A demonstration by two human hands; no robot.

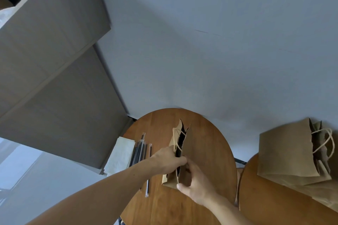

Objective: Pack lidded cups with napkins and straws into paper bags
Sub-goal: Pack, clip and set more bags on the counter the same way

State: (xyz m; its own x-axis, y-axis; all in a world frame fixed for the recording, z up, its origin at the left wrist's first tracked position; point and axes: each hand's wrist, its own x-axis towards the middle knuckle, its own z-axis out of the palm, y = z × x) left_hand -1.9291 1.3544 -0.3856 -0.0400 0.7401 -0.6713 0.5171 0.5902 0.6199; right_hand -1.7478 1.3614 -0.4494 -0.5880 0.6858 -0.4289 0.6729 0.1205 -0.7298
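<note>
On the round wooden table (215, 153) a brown paper bag (175, 179) stood upright with its mouth partly open. The left hand (168, 159) was clamped on its top edge, and the right hand (197, 186) had its fingers wrapped round the near side lower down. Napkins (121, 153) and wrapped straws (140, 151) sat just left of it, and more bags (289, 155) were piled on the next table (274, 204).

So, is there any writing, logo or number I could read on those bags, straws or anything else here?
None: no readable text anywhere in this view.
The paper bag held by left hand and right hand: plain brown, no print.
The stacked bags on the second table: plain.
The napkins: blank.
The wrapped straws: too small to tell whether the wrappers bear print.
</note>
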